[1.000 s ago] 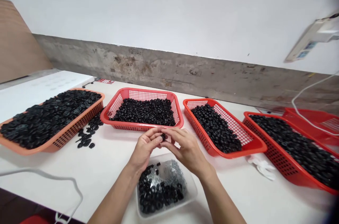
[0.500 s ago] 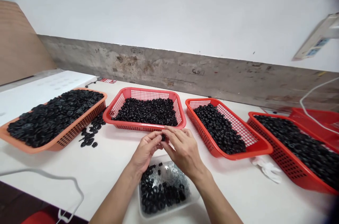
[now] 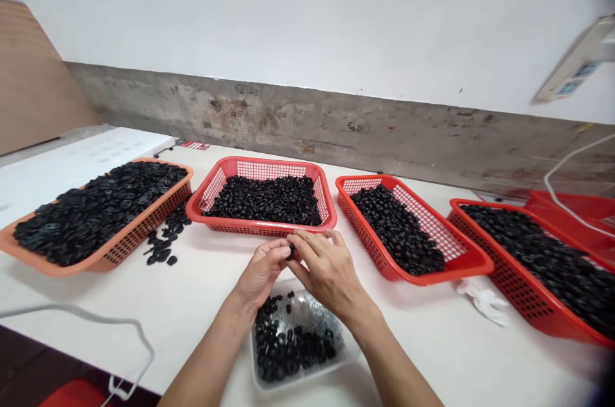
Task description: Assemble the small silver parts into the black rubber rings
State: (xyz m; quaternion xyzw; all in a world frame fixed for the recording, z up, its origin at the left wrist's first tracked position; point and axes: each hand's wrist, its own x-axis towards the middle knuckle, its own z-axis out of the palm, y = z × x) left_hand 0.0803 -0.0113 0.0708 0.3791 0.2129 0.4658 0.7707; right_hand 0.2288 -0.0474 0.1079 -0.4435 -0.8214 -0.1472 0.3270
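Note:
Both hands meet in front of the middle red basket (image 3: 262, 225), above a clear plastic tub (image 3: 307, 380). Between the fingertips is a small black part (image 3: 291, 252), mostly covered, so its exact shape is hidden. My left hand (image 3: 264, 271) pinches it from the left with thumb and index finger. My right hand (image 3: 327, 269) closes on it from the right, its fingers laid over the top. Below, the tub holds black ring-like parts (image 3: 283, 356) along its near side and tiny shiny metal pieces (image 3: 314, 317) behind them.
An orange basket (image 3: 139, 215) heaped with flat black pieces stands left, with loose black pieces (image 3: 161, 247) beside it. Two more red baskets (image 3: 461, 275) of black parts are on the right. Crumpled white tissue (image 3: 485, 301) and a white cable (image 3: 110, 319) lie on the table.
Both hands stay together over the tub, with the black part shifted slightly left between the fingertips. The view has tilted a little; baskets and tub stay put.

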